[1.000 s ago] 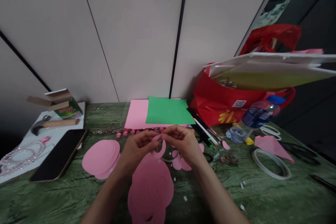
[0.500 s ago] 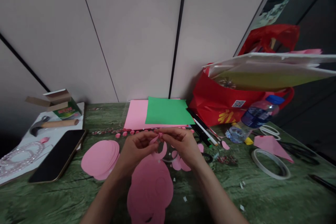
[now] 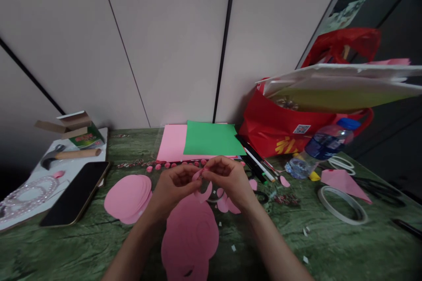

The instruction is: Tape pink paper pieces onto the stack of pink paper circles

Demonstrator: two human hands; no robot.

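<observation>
Over the middle of a green table, my left hand (image 3: 174,186) and my right hand (image 3: 227,180) meet, both pinched on a curled pink paper strip (image 3: 202,188) that hangs between the fingertips. Below the hands lies a large pink paper cutout (image 3: 189,239). A stack of round pink paper pieces (image 3: 128,197) rests to the left of my left hand. Small pink petal shapes (image 3: 227,204) lie just under my right wrist.
Pink and green paper sheets (image 3: 204,140) lie by the wall, a row of pink balls (image 3: 165,166) before them. A phone (image 3: 77,193), hammer (image 3: 69,155) and small box (image 3: 82,134) sit left. Pens (image 3: 259,164), red bag (image 3: 296,127), bottle (image 3: 319,145) and tape rings (image 3: 341,204) sit right.
Both hands have stayed together over the cutout, working the pink strip between the fingertips; the curl hangs a little lower now. The view shifted slightly.
</observation>
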